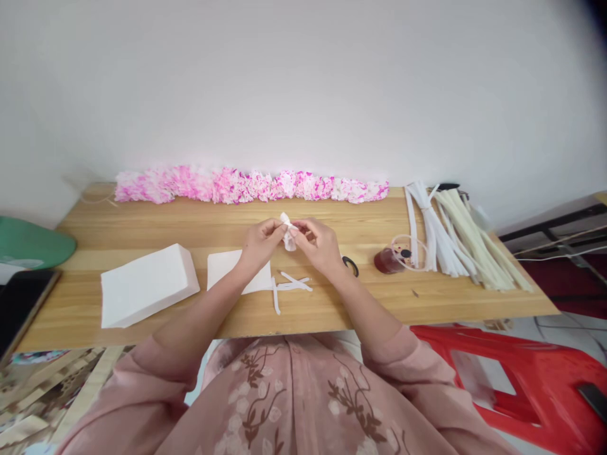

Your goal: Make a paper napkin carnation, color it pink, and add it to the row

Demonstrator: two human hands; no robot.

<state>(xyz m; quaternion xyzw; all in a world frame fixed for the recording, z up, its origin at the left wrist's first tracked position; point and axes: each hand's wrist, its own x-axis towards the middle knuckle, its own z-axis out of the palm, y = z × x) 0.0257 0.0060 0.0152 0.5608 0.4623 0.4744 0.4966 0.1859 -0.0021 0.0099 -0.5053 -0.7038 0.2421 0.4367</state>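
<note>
Between my fingertips is a small piece of white tissue paper (287,239), bunched together at its middle. My left hand (263,242) pinches it from the left and my right hand (318,244) from the right, so both are closed on it above the table. Below my left wrist lies a flat white sheet stack (232,268), partly covered by the forearm. Several short white strips (294,284) lie crossed beside it. Scissors show only a black handle (351,265) past my right wrist.
A row of pink and white paper flowers (251,184) runs along the wall. A thick white paper stack (149,285) sits left. At right are a cup of dark red liquid (391,259), white strips (429,221) and cream strips (478,240). A red stool (559,379) stands below right.
</note>
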